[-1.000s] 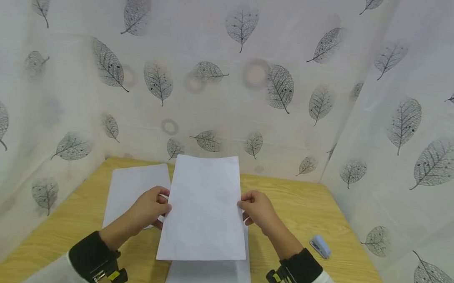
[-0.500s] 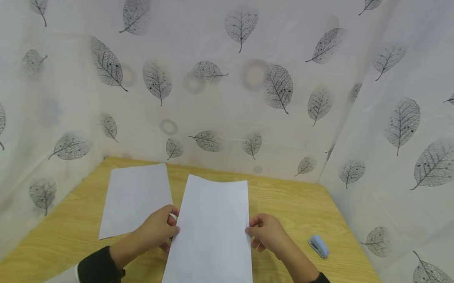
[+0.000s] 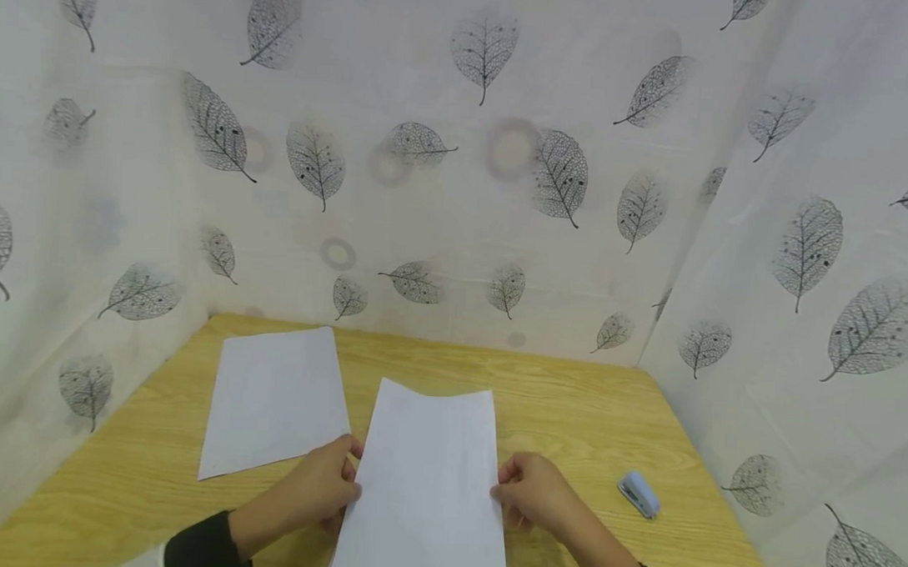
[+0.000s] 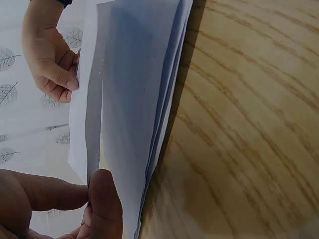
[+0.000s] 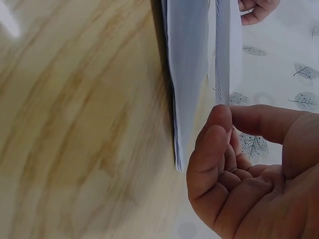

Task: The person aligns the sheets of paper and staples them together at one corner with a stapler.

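Note:
A white sheet of paper (image 3: 428,474) is held between both hands, its far edge dipping in the middle. My left hand (image 3: 319,483) pinches the left edge between thumb and fingers. On the opposite edge, my right hand (image 3: 534,489) has the same kind of pinch. Both wrist views show the held paper raised over several more white sheets (image 4: 132,74) lying on the table, with a gap between. Those lower sheets (image 5: 187,64) have slightly uneven edges. From the head view the held sheet covers them.
Another white paper (image 3: 273,402) lies at the back left of the wooden table (image 3: 570,404), just beyond the left hand. A small light-blue stapler (image 3: 639,493) sits to the right. Behind and at the sides hangs a leaf-patterned curtain (image 3: 457,208).
Both hands have brought the held paper down and closer to the body, over the lower sheets. The back-left paper and the stapler have stayed put.

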`<move>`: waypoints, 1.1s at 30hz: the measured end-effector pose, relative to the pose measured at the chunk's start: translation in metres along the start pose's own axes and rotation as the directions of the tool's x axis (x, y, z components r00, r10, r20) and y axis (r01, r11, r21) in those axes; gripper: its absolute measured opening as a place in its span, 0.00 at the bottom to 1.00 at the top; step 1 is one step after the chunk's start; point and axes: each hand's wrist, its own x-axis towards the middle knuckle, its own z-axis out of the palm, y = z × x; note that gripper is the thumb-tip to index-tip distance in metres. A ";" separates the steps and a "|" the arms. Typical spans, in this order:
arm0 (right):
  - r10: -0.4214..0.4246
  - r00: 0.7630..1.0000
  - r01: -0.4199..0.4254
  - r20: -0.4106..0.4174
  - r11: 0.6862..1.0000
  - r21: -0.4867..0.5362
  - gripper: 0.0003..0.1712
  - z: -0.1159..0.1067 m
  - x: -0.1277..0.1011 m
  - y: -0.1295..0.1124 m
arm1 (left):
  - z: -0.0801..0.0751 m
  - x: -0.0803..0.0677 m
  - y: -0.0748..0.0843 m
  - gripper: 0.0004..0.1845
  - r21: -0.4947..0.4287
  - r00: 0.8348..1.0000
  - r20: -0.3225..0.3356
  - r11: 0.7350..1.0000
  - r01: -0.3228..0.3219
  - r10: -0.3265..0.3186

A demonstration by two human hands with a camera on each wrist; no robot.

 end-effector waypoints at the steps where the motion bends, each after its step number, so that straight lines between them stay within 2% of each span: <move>1: -0.002 1.000 0.002 0.000 1.000 -0.011 0.09 0.001 0.000 0.001 | 0.001 0.000 0.000 0.23 0.005 1.000 0.006 1.000 0.003 -0.003; 7: -0.014 1.000 0.014 0.004 0.997 -0.081 0.09 0.006 -0.001 0.009 | 0.004 -0.003 -0.001 0.23 0.069 0.999 0.036 0.998 -0.014 0.011; 16: 0.010 0.999 -0.008 0.050 0.998 -0.055 0.09 0.012 -0.002 0.011 | 0.005 -0.004 -0.002 0.24 0.153 1.000 0.025 0.988 -0.015 0.011; 26: 0.039 0.999 -0.036 0.024 0.991 -0.130 0.09 0.014 -0.002 0.009 | 0.005 -0.003 0.001 0.26 0.220 0.993 0.067 0.973 0.077 -0.094; 33: 0.035 0.999 -0.035 -0.004 0.983 -0.181 0.09 0.018 -0.001 0.010 | 0.006 -0.002 0.001 0.27 0.242 0.989 0.085 0.965 0.101 -0.125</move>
